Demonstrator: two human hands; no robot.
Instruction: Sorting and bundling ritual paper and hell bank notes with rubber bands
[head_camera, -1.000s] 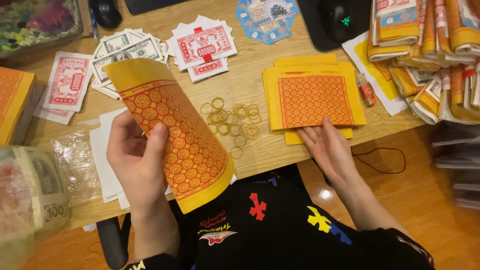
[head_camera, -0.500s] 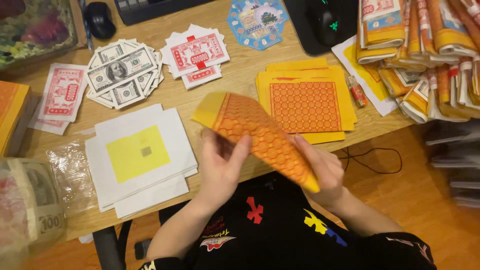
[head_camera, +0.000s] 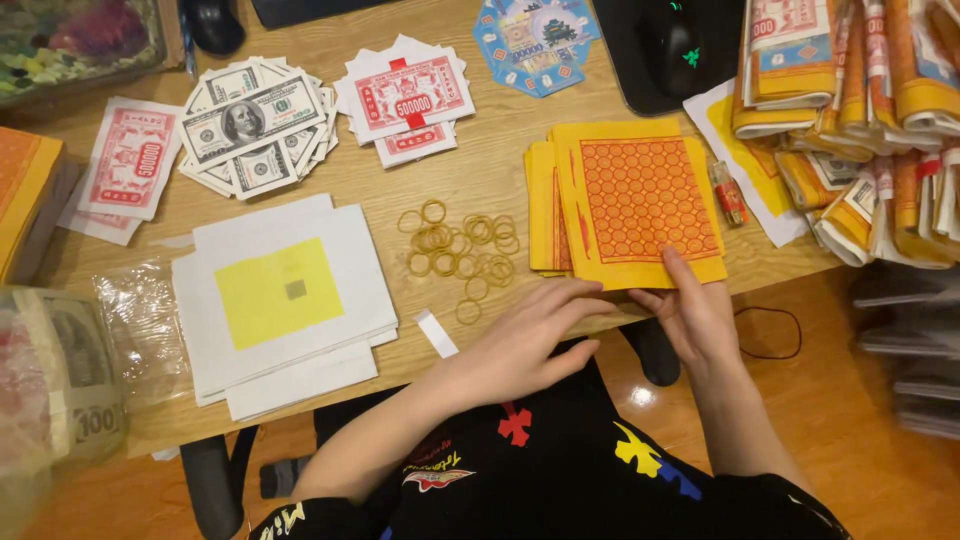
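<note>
A stack of yellow paper sheets with an orange patterned square (head_camera: 640, 200) lies on the wooden desk (head_camera: 480, 170) near its front edge. My right hand (head_camera: 697, 318) rests at the stack's near edge, its index finger lying on the top sheet. My left hand (head_camera: 530, 338) lies flat on the desk edge, fingertips reaching the stack's near left corner. Neither hand grips anything. Several yellow rubber bands (head_camera: 455, 250) lie loose just left of the stack.
A pile of white sheets with a yellow square (head_camera: 285, 295) lies at the left. Fanned banknote-style papers (head_camera: 250, 125) and red printed papers (head_camera: 405, 100) lie behind. Rolled paper bundles (head_camera: 860, 120) crowd the right. A mouse (head_camera: 675, 40) sits at the back.
The curved yellow-orange sheet I held in both hands now lies flat on the stack at the right. Both hands have come down to the stack's near edge.
</note>
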